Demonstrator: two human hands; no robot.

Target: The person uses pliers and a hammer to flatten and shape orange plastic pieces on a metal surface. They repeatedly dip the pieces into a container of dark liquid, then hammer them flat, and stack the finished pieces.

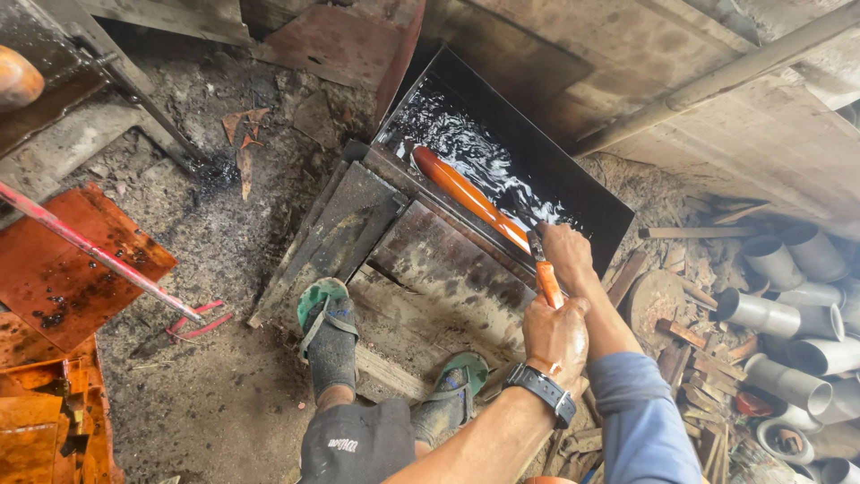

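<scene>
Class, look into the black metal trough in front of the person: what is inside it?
The black trough holds dark, rippling liquid. An orange pipe lies slanting in it, partly submerged. Both hands grip its near end. The liquid hides the trough's bottom.

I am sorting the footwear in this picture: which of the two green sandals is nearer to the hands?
The sandal below the hands, beside the left hand; the other sandal lies further left.

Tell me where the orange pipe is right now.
In the head view, the orange pipe lies slanted in the dark liquid of the black trough, centre-right, its near end just beyond the right hand and left hand.
</scene>
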